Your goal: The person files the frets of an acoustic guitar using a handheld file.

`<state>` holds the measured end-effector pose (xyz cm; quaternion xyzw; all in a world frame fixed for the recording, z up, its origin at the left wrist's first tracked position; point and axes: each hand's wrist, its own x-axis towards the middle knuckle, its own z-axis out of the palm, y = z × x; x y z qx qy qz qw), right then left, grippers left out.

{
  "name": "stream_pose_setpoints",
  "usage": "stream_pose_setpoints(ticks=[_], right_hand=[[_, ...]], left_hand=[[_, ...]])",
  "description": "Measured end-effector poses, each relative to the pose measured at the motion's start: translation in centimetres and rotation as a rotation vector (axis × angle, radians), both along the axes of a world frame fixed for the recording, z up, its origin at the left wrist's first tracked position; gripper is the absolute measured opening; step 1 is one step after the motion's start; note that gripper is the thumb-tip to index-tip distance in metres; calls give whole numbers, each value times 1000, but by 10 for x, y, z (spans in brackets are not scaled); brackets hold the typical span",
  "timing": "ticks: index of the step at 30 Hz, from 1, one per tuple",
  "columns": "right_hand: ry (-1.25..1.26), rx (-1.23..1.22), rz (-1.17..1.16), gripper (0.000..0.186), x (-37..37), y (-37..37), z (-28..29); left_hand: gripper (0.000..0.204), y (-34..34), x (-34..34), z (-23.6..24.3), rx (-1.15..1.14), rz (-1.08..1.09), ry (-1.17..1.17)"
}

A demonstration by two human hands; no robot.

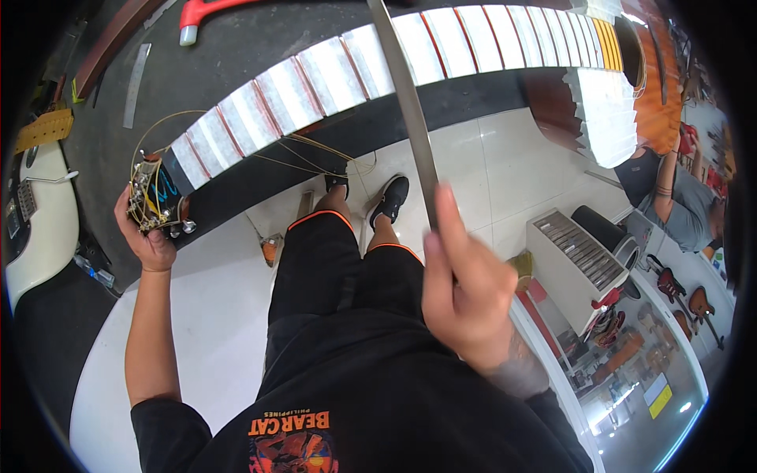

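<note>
A guitar neck [325, 75] stretches across the bench, its fretboard covered in strips of white tape with thin fret lines showing between them. Yellow tape marks its far right end, near the orange-brown guitar body [658, 94]. My left hand [150, 246] is closed around the headstock [164, 193], where loose strings curl about the tuners. In my right hand [471, 296] is a long flat metal file [412, 118], which crosses over the neck. Its thumb and index finger lie along the file's near end. Whether the file touches the frets, I cannot tell.
A red-handled hammer [206, 11] and a steel ruler [136, 85] lie on the dark bench beyond the neck. A cream guitar body [49, 217] rests at left. A tool box [577, 268], glass showcase [643, 386] and another person [682, 197] are at right.
</note>
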<state>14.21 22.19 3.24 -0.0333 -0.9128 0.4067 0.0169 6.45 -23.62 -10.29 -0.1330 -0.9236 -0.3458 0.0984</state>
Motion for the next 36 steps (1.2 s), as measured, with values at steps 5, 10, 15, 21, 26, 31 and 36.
stream_pose_setpoints(ticks=[5, 10, 15, 21, 26, 31, 36], right_hand=[[152, 18, 7, 43, -105, -8, -18], [67, 47, -15, 44, -72, -3, -7], [-37, 101, 27, 51, 43, 8, -3], [64, 90, 20, 51, 8, 2, -7], [119, 65, 2, 43, -96, -8, -12], [83, 33, -16, 42, -75, -3, -9], [-5, 46, 13, 52, 39, 9, -2]], left_hand=[[102, -1, -3, -4, 10, -8, -13], [101, 3, -4, -7, 48, 14, 14], [103, -2, 0, -9, 48, 43, 12], [101, -5, -1, -10, 16, 29, 28], [101, -5, -3, -13, 36, 24, 33], [102, -6, -3, -12, 41, 26, 24], [102, -6, 0, -10, 44, 32, 9]])
